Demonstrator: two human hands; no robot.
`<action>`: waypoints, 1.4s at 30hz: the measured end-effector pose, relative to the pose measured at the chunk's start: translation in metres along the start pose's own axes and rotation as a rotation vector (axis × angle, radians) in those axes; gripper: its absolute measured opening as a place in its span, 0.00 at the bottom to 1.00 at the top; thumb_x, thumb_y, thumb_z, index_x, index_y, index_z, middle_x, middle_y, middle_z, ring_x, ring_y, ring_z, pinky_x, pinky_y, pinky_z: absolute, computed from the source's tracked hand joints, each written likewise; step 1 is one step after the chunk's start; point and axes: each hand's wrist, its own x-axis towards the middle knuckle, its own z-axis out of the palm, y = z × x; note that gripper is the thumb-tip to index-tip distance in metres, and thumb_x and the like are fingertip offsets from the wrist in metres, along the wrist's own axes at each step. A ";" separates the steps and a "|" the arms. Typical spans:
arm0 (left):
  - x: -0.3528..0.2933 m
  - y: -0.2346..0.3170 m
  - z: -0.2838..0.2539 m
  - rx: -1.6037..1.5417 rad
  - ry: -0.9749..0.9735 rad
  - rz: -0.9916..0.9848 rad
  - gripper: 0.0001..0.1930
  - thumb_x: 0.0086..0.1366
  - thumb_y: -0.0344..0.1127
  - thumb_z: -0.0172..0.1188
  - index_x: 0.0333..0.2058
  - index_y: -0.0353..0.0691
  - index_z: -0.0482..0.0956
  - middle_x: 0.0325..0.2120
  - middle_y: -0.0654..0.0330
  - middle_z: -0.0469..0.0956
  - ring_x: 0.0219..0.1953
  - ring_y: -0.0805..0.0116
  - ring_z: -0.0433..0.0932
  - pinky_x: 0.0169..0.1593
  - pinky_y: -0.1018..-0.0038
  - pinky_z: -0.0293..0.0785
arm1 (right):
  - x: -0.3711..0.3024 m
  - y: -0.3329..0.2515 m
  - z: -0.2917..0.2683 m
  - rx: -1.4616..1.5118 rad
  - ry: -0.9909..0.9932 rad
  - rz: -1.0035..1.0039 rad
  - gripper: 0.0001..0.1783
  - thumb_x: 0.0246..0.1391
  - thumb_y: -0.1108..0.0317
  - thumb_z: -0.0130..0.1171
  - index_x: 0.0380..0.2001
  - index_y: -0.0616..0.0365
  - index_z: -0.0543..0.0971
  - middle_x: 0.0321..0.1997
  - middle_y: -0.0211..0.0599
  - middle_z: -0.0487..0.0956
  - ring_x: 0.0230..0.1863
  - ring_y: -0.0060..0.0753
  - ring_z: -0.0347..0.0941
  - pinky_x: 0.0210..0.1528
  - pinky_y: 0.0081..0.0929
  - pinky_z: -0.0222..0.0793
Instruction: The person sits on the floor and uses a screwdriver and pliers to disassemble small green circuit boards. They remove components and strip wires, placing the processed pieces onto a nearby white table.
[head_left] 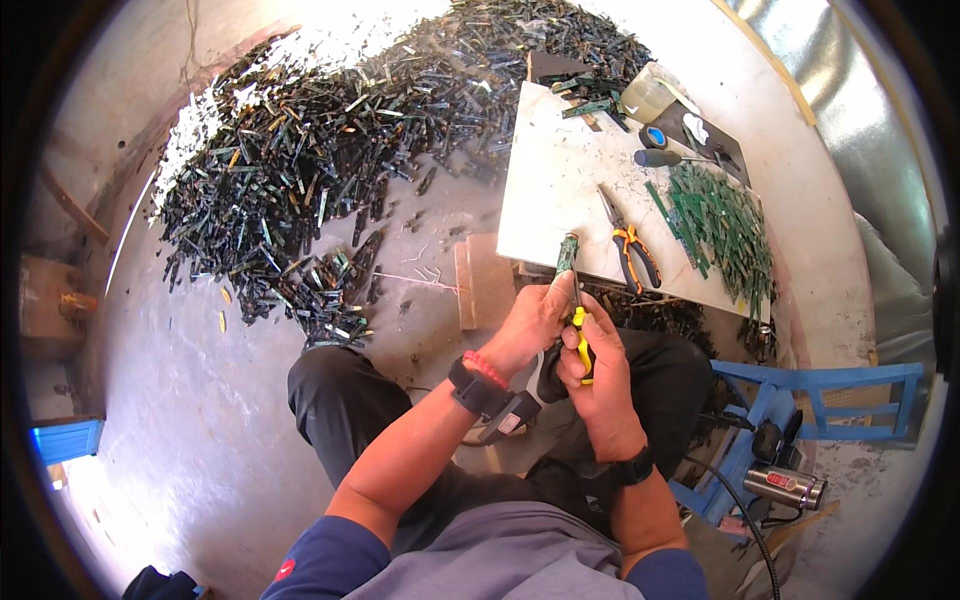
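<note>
My left hand (543, 312) is closed on a narrow green circuit board strip (567, 252), which stands up from the thumb and fingers at the table's near edge. My right hand (603, 372) grips a yellow-and-black-handled tool (581, 322). Its slim metal end runs up beside the left thumb, against or close to the strip; its tip is too small to make out. On the pale tabletop (555, 170), just beyond my hands, lie pliers (628, 243) with orange-and-black handles. A pile of green strips (715, 225) rests to their right.
A large heap of dark board strips (290, 170) covers the floor at far left. Near the table's far right are a dark-handled screwdriver (658, 158), a blue tape roll (652, 137) and a translucent container (648, 95). A blue chair (830, 385) and a metal flask (785, 485) stand at right.
</note>
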 end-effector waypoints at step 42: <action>0.003 -0.011 -0.007 -0.061 -0.035 -0.039 0.26 0.72 0.60 0.45 0.20 0.49 0.60 0.16 0.74 0.52 0.16 0.80 0.49 0.20 0.78 0.46 | 0.003 -0.061 -0.004 -0.533 -0.033 0.079 0.19 0.65 0.66 0.52 0.57 0.57 0.73 0.23 0.30 0.74 0.13 0.13 0.60 0.14 0.15 0.55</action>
